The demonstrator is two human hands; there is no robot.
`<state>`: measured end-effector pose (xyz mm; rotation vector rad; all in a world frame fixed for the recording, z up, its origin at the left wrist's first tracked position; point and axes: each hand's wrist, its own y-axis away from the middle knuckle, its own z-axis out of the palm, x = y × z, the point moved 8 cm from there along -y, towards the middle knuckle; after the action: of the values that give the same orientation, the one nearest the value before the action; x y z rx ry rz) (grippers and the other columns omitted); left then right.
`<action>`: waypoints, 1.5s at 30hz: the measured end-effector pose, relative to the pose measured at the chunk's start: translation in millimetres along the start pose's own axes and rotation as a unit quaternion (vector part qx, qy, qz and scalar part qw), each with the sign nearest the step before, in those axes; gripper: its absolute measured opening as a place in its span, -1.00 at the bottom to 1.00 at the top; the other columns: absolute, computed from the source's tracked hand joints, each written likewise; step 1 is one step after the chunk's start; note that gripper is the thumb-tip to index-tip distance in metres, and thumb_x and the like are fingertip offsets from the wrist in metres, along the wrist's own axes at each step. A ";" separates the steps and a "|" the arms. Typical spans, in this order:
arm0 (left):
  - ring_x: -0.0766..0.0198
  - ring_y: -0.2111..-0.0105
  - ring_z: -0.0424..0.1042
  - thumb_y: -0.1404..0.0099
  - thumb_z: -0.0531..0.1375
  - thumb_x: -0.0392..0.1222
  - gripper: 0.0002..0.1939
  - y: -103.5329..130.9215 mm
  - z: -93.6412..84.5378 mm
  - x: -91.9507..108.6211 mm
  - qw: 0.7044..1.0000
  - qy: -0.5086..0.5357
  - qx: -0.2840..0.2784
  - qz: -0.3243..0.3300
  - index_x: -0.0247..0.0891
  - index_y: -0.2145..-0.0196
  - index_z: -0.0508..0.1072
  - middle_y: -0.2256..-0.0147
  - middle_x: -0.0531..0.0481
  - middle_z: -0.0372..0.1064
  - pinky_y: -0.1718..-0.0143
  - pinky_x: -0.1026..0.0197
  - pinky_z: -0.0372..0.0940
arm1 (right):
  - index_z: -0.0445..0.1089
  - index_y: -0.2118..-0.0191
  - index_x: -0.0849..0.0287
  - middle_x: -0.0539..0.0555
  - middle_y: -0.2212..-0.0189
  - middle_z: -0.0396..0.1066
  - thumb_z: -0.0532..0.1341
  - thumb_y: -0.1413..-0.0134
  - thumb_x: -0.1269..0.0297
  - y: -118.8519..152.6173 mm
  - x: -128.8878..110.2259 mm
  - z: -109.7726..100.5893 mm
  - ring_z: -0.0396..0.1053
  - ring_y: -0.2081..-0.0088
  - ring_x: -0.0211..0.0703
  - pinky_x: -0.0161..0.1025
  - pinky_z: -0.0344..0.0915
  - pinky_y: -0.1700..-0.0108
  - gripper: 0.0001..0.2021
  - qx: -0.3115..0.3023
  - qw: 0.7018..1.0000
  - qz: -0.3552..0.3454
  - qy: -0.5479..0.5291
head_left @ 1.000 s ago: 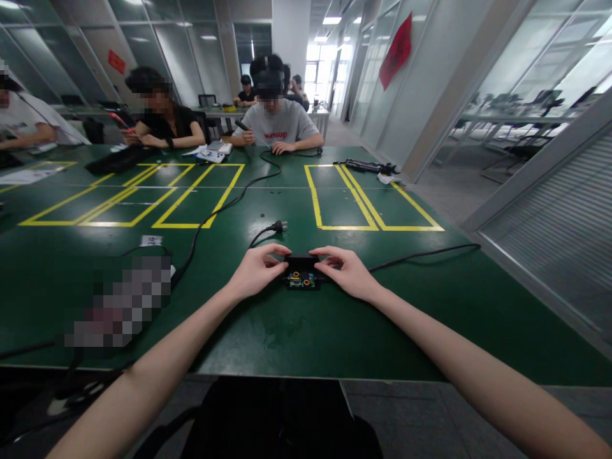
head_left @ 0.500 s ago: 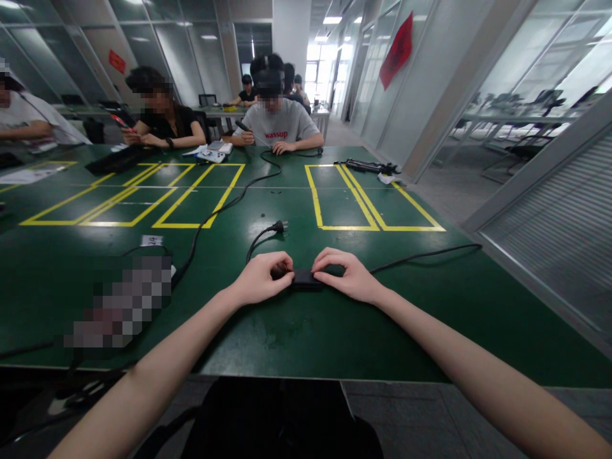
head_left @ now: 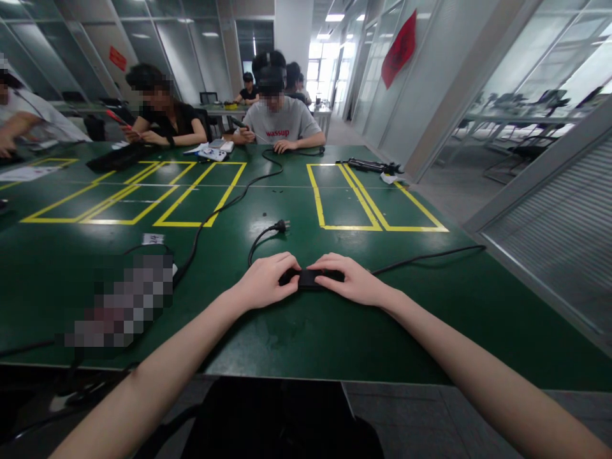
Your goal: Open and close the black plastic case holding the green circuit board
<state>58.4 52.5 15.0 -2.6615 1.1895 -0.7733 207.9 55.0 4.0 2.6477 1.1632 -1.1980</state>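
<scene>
A small black box, perhaps a power adapter, lies on the green table between my hands. My left hand grips its left end between thumb and fingers. The right end is held the same way by my right hand. Just behind my left hand, a black cable ends in a plug lying on the table. Another black cable runs off to the right from beside my right hand. The box's ends are hidden by my fingers.
A blurred-out object lies at the left, near a small label. A long black cable crosses the table. Yellow tape marks rectangles further back. Beyond sit several people, one in a grey shirt. A black tripod-like object lies at the back right.
Both hands have closed in further over the box; the fingers of my left hand reach a little more to the right. At the far left, a person's arm has moved.
</scene>
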 end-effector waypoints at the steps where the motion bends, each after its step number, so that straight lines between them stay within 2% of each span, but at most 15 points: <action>1: 0.22 0.28 0.47 -0.35 0.16 -0.25 -0.93 -0.3 0.4 -0.9 1.000 0.003 0.001 -0.003 -0.23 0.21 0.42 0.24 -0.02 0.47 0.27 0.22 0.31 | 0.55 -0.04 0.14 0.18 0.07 0.54 0.19 -0.37 0.20 0.0 0.4 -0.1 0.46 0.03 -0.02 -0.04 0.38 -0.06 -0.73 0.003 1.000 0.001 0.004; 6: 0.23 0.32 0.45 -0.35 0.19 -0.21 -0.95 -1.1 1.9 -7.9 0.999 0.033 0.012 -0.028 -0.21 0.24 0.43 0.28 0.01 0.47 0.30 0.23 0.30 | 0.55 -0.02 0.15 0.18 0.08 0.52 0.16 -0.39 0.21 -0.2 -0.3 1.5 0.46 0.04 -0.03 -0.07 0.38 -0.06 -0.73 0.003 1.000 0.000 0.005; 12: 0.24 0.31 0.44 -0.38 0.17 -0.19 -0.92 0.0 2.9 -10.8 0.998 0.055 0.022 -0.025 -0.22 0.25 0.44 0.28 0.00 0.48 0.28 0.23 0.30 | 0.53 -0.09 0.19 0.16 0.16 0.48 0.15 -0.40 0.19 2.0 -0.3 3.6 0.45 0.13 -0.06 -0.11 0.42 0.05 -0.68 0.008 1.000 -0.003 0.024; 18: 0.25 0.32 0.44 -0.39 0.15 -0.19 -0.90 -3.7 4.5 -13.6 0.998 0.063 0.016 -0.002 -0.23 0.28 0.44 0.31 0.00 0.47 0.27 0.23 0.29 | 0.50 -0.15 0.11 0.17 0.15 0.48 0.06 -0.45 0.19 5.1 -6.6 6.9 0.43 0.11 -0.02 -0.05 0.42 0.04 -0.64 0.033 0.990 -0.057 0.124; 22: 0.27 0.38 0.42 -0.39 0.15 -0.18 -0.85 -6.0 5.4 -19.3 0.997 0.079 0.018 -0.018 -0.24 0.32 0.46 0.37 0.02 0.46 0.31 0.24 0.27 | 0.49 -0.17 0.13 0.20 0.18 0.48 0.02 -0.46 0.22 5.4 -12.4 9.9 0.40 0.15 0.01 -0.02 0.42 0.08 -0.62 0.035 0.979 -0.079 0.185; 27: 0.25 0.36 0.45 -0.43 0.16 -0.08 -0.80 -3.5 1.9 -17.7 0.998 0.043 0.020 -0.036 -0.23 0.23 0.51 0.33 0.00 0.50 0.30 0.23 0.28 | 0.47 -0.17 0.16 0.19 0.18 0.47 0.05 -0.45 0.23 4.8 -12.6 9.4 0.42 0.14 -0.02 -0.04 0.44 0.08 -0.64 0.042 0.984 -0.088 0.147; 32: 0.20 0.37 0.41 -0.47 0.11 0.07 -0.64 -2.9 5.1 -7.5 0.996 -0.083 -0.039 -0.006 -0.24 0.34 0.46 0.40 -0.02 0.43 0.35 0.22 0.18 | 0.48 -0.13 0.19 0.19 0.18 0.48 0.14 -0.40 0.24 6.3 -19.3 7.8 0.43 0.14 -0.04 -0.07 0.44 0.09 -0.69 0.039 0.987 -0.119 0.101; 36: 0.25 0.49 0.31 -0.45 0.10 0.22 -0.47 -3.0 10.4 -5.7 0.993 -0.082 -0.089 -0.003 -0.24 0.50 0.34 0.51 0.01 0.35 0.44 0.22 0.04 | 0.50 -0.09 0.13 0.17 0.17 0.49 0.22 -0.35 0.24 8.4 -28.1 2.9 0.44 0.14 -0.05 -0.08 0.44 0.10 -0.72 0.042 0.985 -0.143 0.087; 40: 0.31 0.52 0.24 -0.42 0.12 0.26 -0.45 -3.4 5.8 1.6 0.998 -0.026 -0.058 0.023 -0.23 0.53 0.27 0.52 0.06 0.29 0.45 0.23 0.02 | 0.46 -0.13 0.15 0.20 0.09 0.50 0.21 -0.35 0.22 7.8 -29.1 0.3 0.45 0.08 -0.03 -0.09 0.44 0.05 -0.69 0.046 0.986 -0.132 0.096; 45: 0.25 0.45 0.28 -0.43 0.12 0.28 -0.44 -2.9 -1.3 15.6 0.994 -0.075 -0.008 0.083 -0.22 0.53 0.26 0.51 0.03 0.27 0.38 0.19 0.08 | 0.52 0.07 0.19 0.18 0.24 0.53 0.09 -0.44 0.15 4.7 -20.7 6.7 0.48 0.19 -0.03 -0.11 0.43 0.14 -0.70 0.010 0.986 -0.077 0.146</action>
<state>68.4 43.2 23.3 -2.5401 1.3591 -0.5306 197.6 36.7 11.5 2.8675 1.4257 -0.8586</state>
